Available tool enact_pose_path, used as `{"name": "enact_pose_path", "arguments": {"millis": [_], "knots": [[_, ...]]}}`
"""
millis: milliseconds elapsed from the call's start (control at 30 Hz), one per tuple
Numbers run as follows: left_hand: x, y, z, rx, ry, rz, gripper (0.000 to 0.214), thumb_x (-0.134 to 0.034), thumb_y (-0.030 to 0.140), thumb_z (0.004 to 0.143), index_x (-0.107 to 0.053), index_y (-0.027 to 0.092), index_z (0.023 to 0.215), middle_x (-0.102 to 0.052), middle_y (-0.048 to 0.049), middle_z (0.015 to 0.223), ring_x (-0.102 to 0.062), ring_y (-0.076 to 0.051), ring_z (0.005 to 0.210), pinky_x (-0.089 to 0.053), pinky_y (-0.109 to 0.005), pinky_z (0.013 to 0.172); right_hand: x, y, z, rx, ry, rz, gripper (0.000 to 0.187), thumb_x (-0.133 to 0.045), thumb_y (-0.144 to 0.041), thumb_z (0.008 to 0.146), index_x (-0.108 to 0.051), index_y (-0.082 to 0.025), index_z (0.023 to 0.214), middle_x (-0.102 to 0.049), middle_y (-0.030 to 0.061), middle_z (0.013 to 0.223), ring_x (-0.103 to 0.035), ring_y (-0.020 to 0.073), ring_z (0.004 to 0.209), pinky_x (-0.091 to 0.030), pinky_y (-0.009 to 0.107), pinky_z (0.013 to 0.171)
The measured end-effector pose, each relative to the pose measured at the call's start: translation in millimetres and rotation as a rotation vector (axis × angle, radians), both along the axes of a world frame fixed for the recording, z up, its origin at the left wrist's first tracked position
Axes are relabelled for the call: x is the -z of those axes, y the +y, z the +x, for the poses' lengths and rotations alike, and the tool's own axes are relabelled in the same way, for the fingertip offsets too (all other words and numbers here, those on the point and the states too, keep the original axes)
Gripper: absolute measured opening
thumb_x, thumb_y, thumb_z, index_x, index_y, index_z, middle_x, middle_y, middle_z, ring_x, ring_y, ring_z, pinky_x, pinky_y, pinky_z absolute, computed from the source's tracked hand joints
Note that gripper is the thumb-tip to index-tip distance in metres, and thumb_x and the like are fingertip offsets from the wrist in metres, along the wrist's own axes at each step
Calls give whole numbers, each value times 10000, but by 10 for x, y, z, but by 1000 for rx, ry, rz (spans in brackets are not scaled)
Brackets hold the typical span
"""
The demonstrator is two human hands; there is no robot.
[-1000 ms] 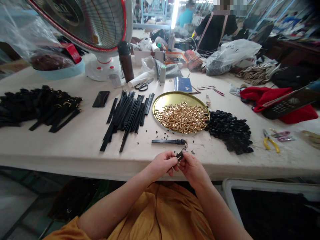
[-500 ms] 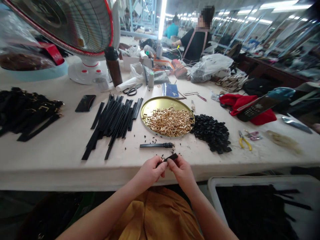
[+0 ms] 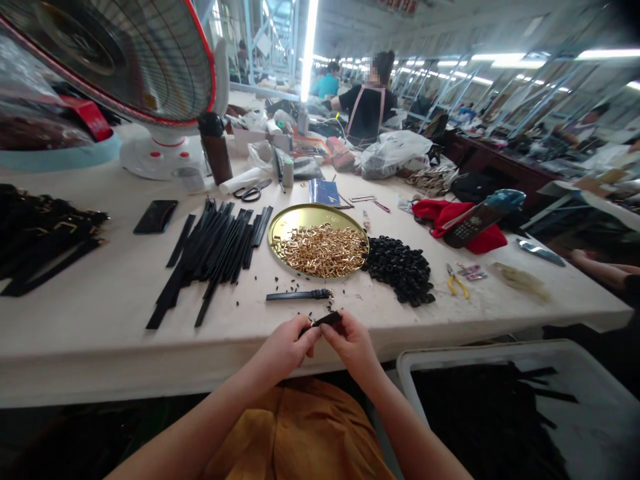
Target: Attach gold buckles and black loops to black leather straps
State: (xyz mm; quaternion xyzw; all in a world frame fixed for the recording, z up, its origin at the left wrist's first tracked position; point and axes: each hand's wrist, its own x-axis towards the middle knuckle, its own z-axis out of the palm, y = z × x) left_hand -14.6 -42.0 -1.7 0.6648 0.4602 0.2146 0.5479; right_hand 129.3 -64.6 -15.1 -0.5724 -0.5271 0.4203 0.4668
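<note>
Between my two hands, just over the table's front edge, is a black strap (image 3: pixel 327 320) with a bit of gold metal near its left part. My left hand (image 3: pixel 287 343) pinches the strap's left part, fingers closed. On its right part my right hand (image 3: pixel 350 340) is closed too, thumb and fingers together. Right beyond them lies a strap with a gold buckle (image 3: pixel 300 295). Behind that stands a round gold tray (image 3: pixel 285 217) heaped with small gold buckle pieces (image 3: pixel 325 250). A pile of black loops (image 3: pixel 403 267) touches the tray's right side.
Black straps (image 3: pixel 215 247) lie in a bundle left of the tray, with a phone (image 3: pixel 156 217) beyond. Further left are finished-looking straps (image 3: pixel 45 230) and a fan (image 3: pixel 160 153). Yellow pliers (image 3: pixel 456 283) lie right. A white bin (image 3: pixel 407 373) of black pieces stands below. Co-workers sit behind.
The camera view has turned slightly to the right and up, so the table's things appear further left. Both hands keep their hold on the strap, with little visible movement.
</note>
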Motion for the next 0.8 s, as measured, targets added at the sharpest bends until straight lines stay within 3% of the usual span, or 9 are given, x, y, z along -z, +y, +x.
{"name": "enact_pose_path", "arguments": {"millis": [100,300,433,500,567,633,667,733,800], "knots": [[-40,33,-10,13,-18,-52,311,-418,465,798,-425,184,666,-505,51,509,-409,-82,394,-303,-192,406,-31,27,11,-57,175,-88,174,-581,-370,717,-545,-200,705,-545,-23,622,-474,128,578,-372,249,566],[52,170,14,-20,-86,-132,353,-468,510,765,-433,174,662,-476,56,483,-377,-68,381,-271,-172,367,-39,91,5,86,-137,145,83,-601,-282,715,-575,-209,687,-522,-7,675,-463,135,633,-365,248,598],[123,259,70,-62,-158,-190,320,-541,418,734,-465,161,907,-514,61,552,-437,-77,406,-344,-182,396,61,153,26,-48,50,-46,192,-531,-371,771,-552,-203,680,-504,-24,592,-446,122,568,-361,239,544],[125,293,94,-11,-158,-178,382,-541,347,735,-447,167,1059,-534,57,604,-462,-79,438,-376,-189,432,112,171,101,-157,137,-146,279,-469,-431,802,-562,-195,686,-514,-22,572,-454,120,549,-366,240,533],[125,335,105,51,-114,-169,302,-506,336,756,-508,166,1005,-527,47,610,-453,-76,450,-368,-185,437,137,198,287,-196,111,-179,326,-435,-463,816,-589,-189,726,-548,-6,605,-483,130,573,-385,251,554],[144,390,107,37,-56,-179,237,-478,374,772,-546,157,834,-513,40,591,-431,-70,441,-341,-177,417,134,269,613,-90,-40,-144,313,-448,-462,810,-603,-190,794,-574,12,655,-510,147,608,-402,268,583],[162,419,108,14,-35,-192,250,-471,398,774,-536,157,780,-506,41,576,-420,-69,431,-327,-175,404,127,327,820,49,-176,-94,297,-461,-453,805,-600,-191,807,-573,16,655,-508,153,607,-401,274,584],[204,467,118,-17,-21,-221,280,-467,438,771,-510,163,746,-499,48,552,-404,-68,413,-311,-172,388,114,491,1270,336,-551,44,260,-503,-419,781,-600,-182,828,-592,48,741,-525,181,684,-403,300,645],[241,490,139,-20,-28,-231,299,-461,462,771,-500,167,745,-493,52,539,-394,-69,410,-305,-170,383,117,691,1672,478,-918,38,257,-493,-376,780,-602,-167,882,-594,80,827,-530,200,721,-395,323,674]]}}
